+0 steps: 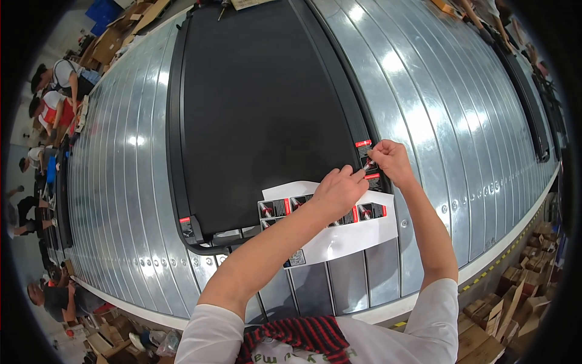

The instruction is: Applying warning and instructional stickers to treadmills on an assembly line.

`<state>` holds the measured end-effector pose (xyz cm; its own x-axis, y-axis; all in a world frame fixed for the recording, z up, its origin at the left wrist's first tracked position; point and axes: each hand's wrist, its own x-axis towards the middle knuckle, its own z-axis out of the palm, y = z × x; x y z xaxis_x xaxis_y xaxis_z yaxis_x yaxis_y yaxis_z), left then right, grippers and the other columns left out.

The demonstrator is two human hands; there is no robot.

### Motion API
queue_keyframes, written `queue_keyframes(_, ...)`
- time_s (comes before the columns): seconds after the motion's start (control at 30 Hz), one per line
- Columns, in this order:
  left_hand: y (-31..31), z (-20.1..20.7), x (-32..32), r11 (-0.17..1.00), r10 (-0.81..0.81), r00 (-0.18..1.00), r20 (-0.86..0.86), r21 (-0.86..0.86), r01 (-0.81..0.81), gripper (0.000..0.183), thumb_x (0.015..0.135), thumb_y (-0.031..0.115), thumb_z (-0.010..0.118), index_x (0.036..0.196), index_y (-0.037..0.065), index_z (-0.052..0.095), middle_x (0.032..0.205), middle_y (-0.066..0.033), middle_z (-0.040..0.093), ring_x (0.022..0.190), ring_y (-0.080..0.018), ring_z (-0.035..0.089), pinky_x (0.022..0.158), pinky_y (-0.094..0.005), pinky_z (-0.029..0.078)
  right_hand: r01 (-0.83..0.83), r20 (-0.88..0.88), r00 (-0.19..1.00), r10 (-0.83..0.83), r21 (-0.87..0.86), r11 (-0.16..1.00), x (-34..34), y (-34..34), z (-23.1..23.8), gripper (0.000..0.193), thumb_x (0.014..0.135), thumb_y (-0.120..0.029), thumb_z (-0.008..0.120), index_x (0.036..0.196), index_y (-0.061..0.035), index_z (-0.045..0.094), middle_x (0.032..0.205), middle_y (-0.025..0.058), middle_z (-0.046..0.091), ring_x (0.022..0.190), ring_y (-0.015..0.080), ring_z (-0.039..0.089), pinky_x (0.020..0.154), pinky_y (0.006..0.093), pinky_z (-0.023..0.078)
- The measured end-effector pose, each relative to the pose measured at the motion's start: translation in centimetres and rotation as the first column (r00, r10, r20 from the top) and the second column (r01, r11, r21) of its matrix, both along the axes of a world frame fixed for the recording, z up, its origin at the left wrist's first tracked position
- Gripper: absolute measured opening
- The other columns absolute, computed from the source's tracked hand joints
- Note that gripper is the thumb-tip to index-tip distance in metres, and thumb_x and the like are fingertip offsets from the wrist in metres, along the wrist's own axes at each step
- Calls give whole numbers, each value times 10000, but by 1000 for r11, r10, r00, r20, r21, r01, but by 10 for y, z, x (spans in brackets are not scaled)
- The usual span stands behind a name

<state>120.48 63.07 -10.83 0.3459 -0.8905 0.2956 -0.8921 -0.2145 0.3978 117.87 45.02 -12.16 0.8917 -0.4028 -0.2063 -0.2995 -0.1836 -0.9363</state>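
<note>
My right hand is pinched at the edge of a small black-and-red warning sticker on the right side rail of a black treadmill-like deck. Bent and drawn together, the fingers of my left hand meet the same spot from the left; their tips partly hide what they grip. Beneath my left wrist a white sticker sheet, carrying several more such stickers, lies across the deck's near end. Another sticker is on the left rail's near corner.
The deck rests on a long table of shiny metal slats. Another black rail part lies far right. Cardboard boxes are piled beyond the near right edge. Several people are along the left side; another person's arms show at upper right.
</note>
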Motion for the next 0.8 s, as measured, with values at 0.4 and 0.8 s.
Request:
queue_keyframes(0.4, -2, -2, 1, 996, -22, 1000, -5, 82, 23, 66, 678, 67, 519, 738, 39, 524, 1052, -69, 557, 788, -205, 485, 672, -316, 425, -305, -323, 943, 84, -731, 610, 0, 13, 39, 263, 667, -192, 696, 785, -4, 555, 846, 97, 595, 702, 176, 562, 589, 319, 435)
queue_keyframes(0.8, -6, 1, -10, 979, -60, 995, 81, 197, 43, 105, 698, 128, 516, 792, 96, 551, 920, -59, 506, 867, -203, 497, 672, -341, 426, 273, 228, 961, -157, -696, 664, 29, -24, -34, 691, 719, -387, 642, 1200, 42, 393, 1197, 232, 431, 1112, 363, 402, 947, 384, 304)
